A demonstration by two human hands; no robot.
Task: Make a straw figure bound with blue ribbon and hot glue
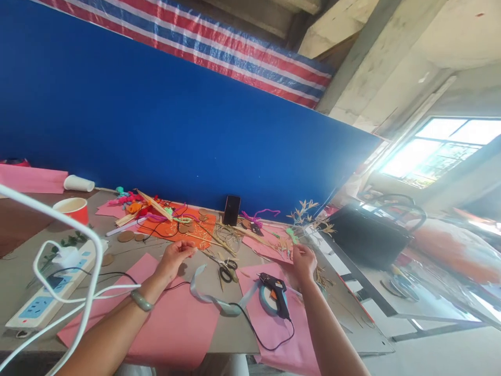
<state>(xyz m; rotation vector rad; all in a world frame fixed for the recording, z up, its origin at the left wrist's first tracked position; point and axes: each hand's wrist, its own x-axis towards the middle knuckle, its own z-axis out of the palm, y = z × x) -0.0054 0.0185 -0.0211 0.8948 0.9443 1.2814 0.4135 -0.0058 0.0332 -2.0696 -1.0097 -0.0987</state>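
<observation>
My left hand [175, 258] hovers over the grey table [15, 271] with its fingers curled in, pinching something thin that I cannot make out; a green bangle [141, 301] sits on that wrist. My right hand [304, 260] is further right, fingers closed by a small green piece [291, 235] and dried straw sprigs [309, 219]. Between the hands lie scissors [227, 270] and a grey ribbon [211, 297]. A black glue gun [276, 292] stands on pink paper [274, 324] just below my right hand.
A white power strip [47, 292] with white cables lies at left, near a red paper cup [73, 209]. Orange paper [176, 227] with pipe cleaners, cardboard discs and straw fills the back. A black phone [231, 210] leans on the blue wall. A black bag [368, 235] sits right.
</observation>
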